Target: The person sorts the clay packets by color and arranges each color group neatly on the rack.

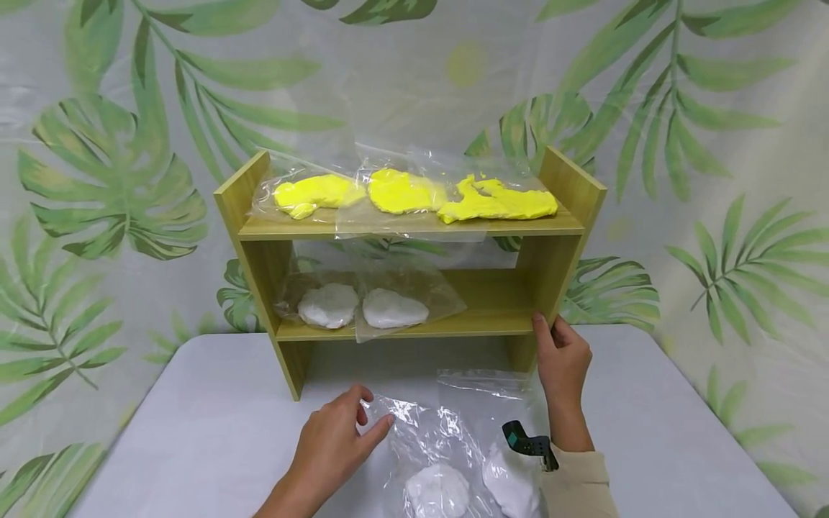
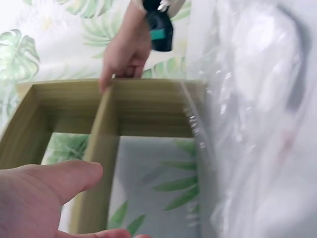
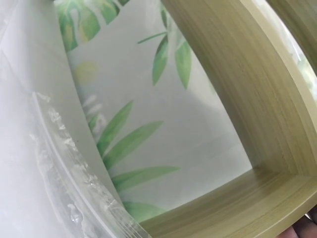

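Note:
A small wooden shelf (image 1: 486, 295) stands on the table. My right hand (image 1: 565, 360) grips its right side panel near the lower board, thumb at the front edge and fingers around the outside; in the right wrist view only its fingertips (image 3: 305, 229) show at the corner. My left hand (image 1: 337, 435) hovers before the shelf, thumb and fingers apart, holding nothing; its nearest thing is a clear bag (image 1: 408, 417) with a white lump (image 1: 437, 492). Beside that lies another clear bag with a white lump (image 1: 512, 478), partly behind the right wrist's camera.
On the top board lie bagged yellow lumps (image 1: 404, 192) in a row. Two bagged white lumps (image 1: 329, 305) sit on the lower board's left and middle. A white cloth covers the table (image 1: 214, 432); a leaf-patterned curtain (image 1: 414, 93) hangs behind.

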Motion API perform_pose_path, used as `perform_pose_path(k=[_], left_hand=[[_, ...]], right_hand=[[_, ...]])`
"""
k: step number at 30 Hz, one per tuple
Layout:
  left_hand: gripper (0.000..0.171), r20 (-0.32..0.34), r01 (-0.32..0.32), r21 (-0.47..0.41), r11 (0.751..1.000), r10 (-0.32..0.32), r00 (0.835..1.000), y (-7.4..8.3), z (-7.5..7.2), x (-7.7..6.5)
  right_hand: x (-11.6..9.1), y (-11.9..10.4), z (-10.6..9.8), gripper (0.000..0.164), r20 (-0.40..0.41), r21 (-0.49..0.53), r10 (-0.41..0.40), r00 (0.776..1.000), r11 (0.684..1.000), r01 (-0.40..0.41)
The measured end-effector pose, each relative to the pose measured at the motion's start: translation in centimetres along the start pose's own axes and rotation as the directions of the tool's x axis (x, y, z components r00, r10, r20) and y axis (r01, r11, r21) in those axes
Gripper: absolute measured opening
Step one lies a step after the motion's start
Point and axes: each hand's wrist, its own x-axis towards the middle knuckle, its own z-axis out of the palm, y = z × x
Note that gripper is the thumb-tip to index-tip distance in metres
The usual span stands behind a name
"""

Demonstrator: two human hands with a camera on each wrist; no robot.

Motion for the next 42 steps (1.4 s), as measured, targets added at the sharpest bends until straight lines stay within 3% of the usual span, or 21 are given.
perform_pose_path(k=[6, 11, 19, 28, 39, 42], left_hand=[[0.045, 0.082, 0.021, 0.014, 1.000, -0.022, 0.996, -0.2, 1.5, -1.1], [0.052, 0.191, 0.052, 0.013, 0.999, -0.054, 0.980, -0.2, 2.4, -1.7], [0.050, 0.308, 0.087, -0.101, 0.991, -0.052, 0.950, -0.7, 3.9, -2.4], [0.043, 0.384, 0.155, -0.238, 0.959, -0.053, 0.922, -1.4, 5.2, -3.0], [0.045, 0.388, 0.209, -0.166, 0.964, -0.131, 0.912, -1.7, 7.0, -3.6], [0.045, 0.375, 0.201, -0.165, 0.966, -0.127, 0.918, -1.8, 7.2, -3.7]], right_hand=[[0.1, 0.0, 0.0, 0.038, 0.006, -0.005, 0.011, 1.000, 1.000, -0.011], [0.0, 0.0, -0.1, 0.038, 0.014, 0.009, 0.021, 1.000, 1.000, -0.021], [0.0, -0.1, 0.0, 0.038, 0.016, 0.019, 0.017, 1.000, 1.000, -0.018], [-0.1, -0.2, 0.0, 0.037, 0.011, 0.020, 0.018, 1.000, 1.000, -0.019], [-0.1, -0.1, 0.1, 0.036, -0.002, 0.010, 0.017, 1.000, 1.000, -0.017], [-0.1, 0.0, 0.1, 0.036, -0.007, -0.004, 0.014, 1.000, 1.000, -0.014]])
